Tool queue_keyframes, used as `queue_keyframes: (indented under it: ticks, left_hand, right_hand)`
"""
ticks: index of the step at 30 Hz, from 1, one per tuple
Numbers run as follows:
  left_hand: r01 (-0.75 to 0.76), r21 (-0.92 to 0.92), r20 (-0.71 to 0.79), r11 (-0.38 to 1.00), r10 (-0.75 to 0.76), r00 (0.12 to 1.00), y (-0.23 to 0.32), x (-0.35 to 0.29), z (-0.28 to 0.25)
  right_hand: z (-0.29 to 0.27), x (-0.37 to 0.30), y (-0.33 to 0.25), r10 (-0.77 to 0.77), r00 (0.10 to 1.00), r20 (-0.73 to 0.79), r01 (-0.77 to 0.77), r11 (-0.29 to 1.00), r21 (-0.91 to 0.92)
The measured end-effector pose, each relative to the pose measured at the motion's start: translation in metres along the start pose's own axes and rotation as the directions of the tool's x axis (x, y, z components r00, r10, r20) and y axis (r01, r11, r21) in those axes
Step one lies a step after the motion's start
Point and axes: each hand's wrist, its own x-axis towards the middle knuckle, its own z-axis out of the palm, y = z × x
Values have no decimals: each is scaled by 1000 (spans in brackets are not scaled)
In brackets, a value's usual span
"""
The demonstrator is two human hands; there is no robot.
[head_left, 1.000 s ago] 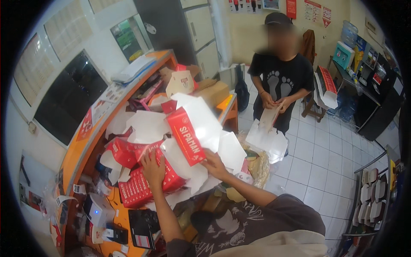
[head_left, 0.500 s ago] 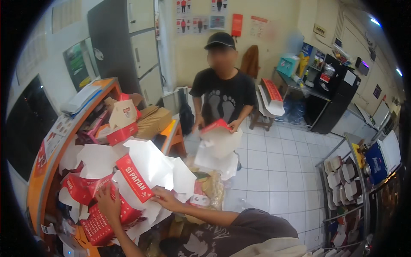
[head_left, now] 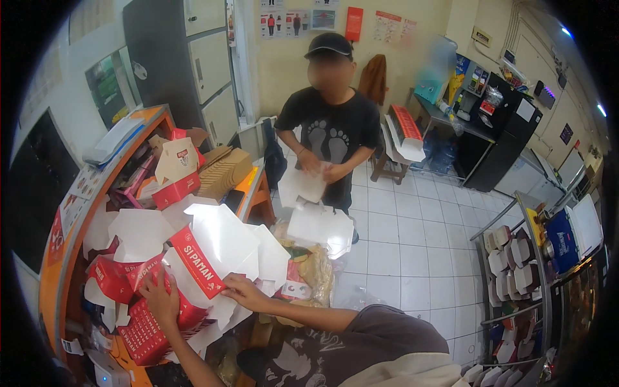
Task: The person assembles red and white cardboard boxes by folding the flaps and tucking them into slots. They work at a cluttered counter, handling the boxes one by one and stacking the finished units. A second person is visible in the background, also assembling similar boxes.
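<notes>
A red and white cardboard food box (head_left: 195, 263) with raised white flaps lies in front of me on a heap of similar boxes. My right hand (head_left: 242, 290) pinches the lower right corner of its red panel. Just left of it, my left hand (head_left: 160, 299) rests with outstretched fingers on red cardboard. Under my hands sits a red box with small white print (head_left: 143, 335). Another folded red box (head_left: 111, 278) is close to my left fingertips. Overlapping flaps hide where one box ends and another begins.
Opposite me, a person in a black T-shirt (head_left: 335, 132) handles a white cardboard piece (head_left: 302, 185). An orange-edged counter (head_left: 48, 284) bounds the left. Brown corrugated cardboard (head_left: 222, 177) lies beyond the heap. To the right, a metal rack (head_left: 485, 278) holds several boxes.
My hands stay almost where they were on the boxes. The other person has brought both hands together, and the box piece they hold now shows its white side instead of red.
</notes>
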Motion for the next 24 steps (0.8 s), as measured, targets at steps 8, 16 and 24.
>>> queue_keyframes:
  ticks: [8,16,24]
  left_hand:
    - [4,-17,-4,1000,-4,1000,-2,-2,7]
    - [-15,-87,-145,996,3,989,-7,-6,13]
    - [16,-90,-108,996,-26,994,-2,-7,6]
  right_hand:
    - [2,-4,-1,-11,1000,-11,11,1000,0]
    - [4,-1,-1,-7,1000,-15,7,1000,6]
    - [4,-4,1,2,999,-36,-1,1000,16]
